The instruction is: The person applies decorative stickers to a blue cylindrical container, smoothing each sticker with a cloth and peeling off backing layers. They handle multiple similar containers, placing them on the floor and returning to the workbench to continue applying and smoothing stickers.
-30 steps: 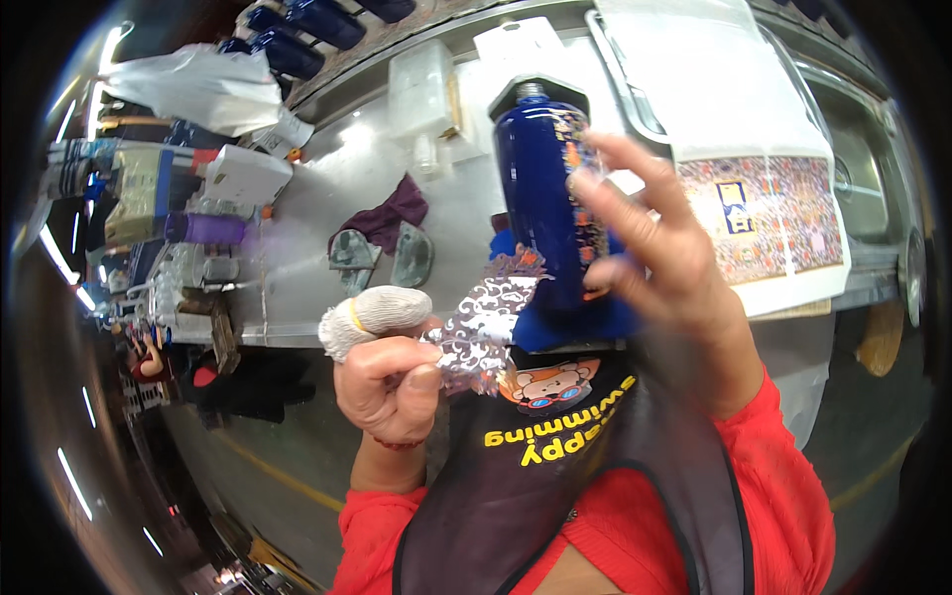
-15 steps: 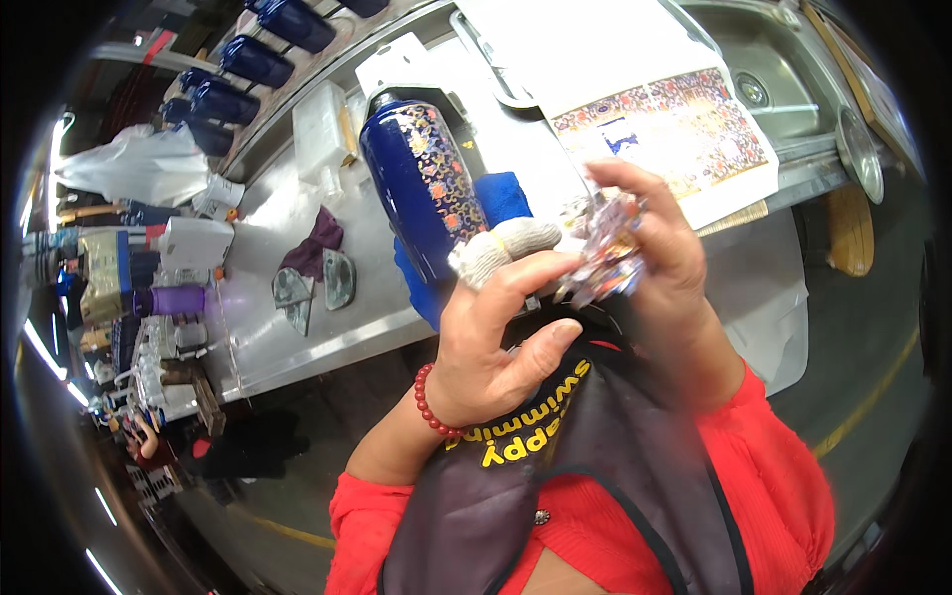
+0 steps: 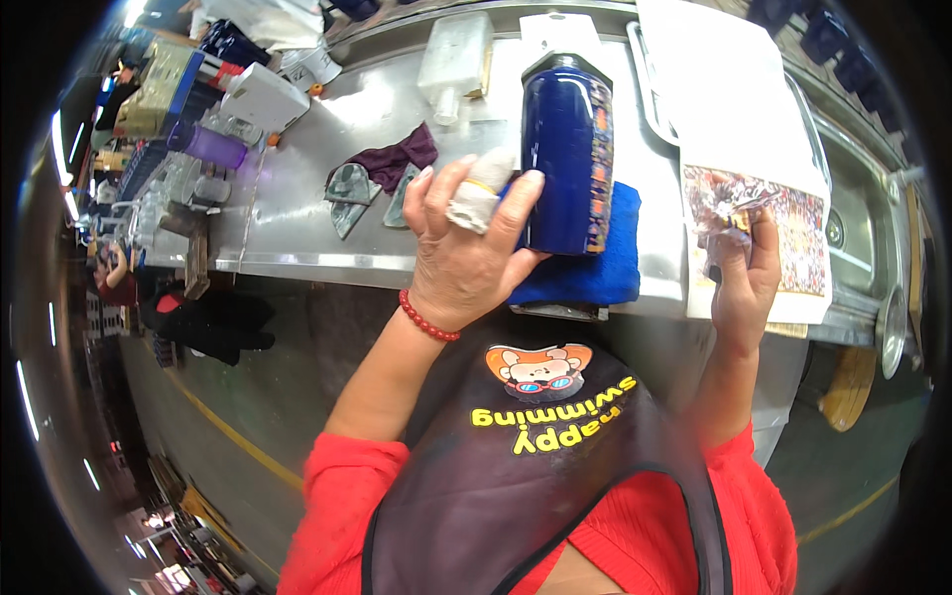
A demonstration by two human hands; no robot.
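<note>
A glossy dark-blue vase [image 3: 560,159] with a floral band on its right side lies on a blue cloth [image 3: 620,243]. Against the vase's left side rests my left hand [image 3: 456,248], fingers spread and holding nothing. One finger wears a whitish cloth wrap [image 3: 478,198] with a yellow band. My right hand [image 3: 746,288] pinches a crumpled piece of floral-patterned film [image 3: 732,208]. Underneath is a white sheet [image 3: 729,109] printed with a matching floral pattern, which the film and hand partly cover.
Left of the vase are a purple cloth [image 3: 402,154] and grey-green pads [image 3: 350,188]. Behind stands a clear plastic box [image 3: 456,59]. A metal sink [image 3: 858,188] is at right, with a wooden stool [image 3: 851,387] below. A purple bottle [image 3: 208,144] stands far left.
My hands have moved apart: the right carried the crumpled film rightward over the printed sheet, while the left came to the vase's side. The view has turned, shifting the vase right in the picture.
</note>
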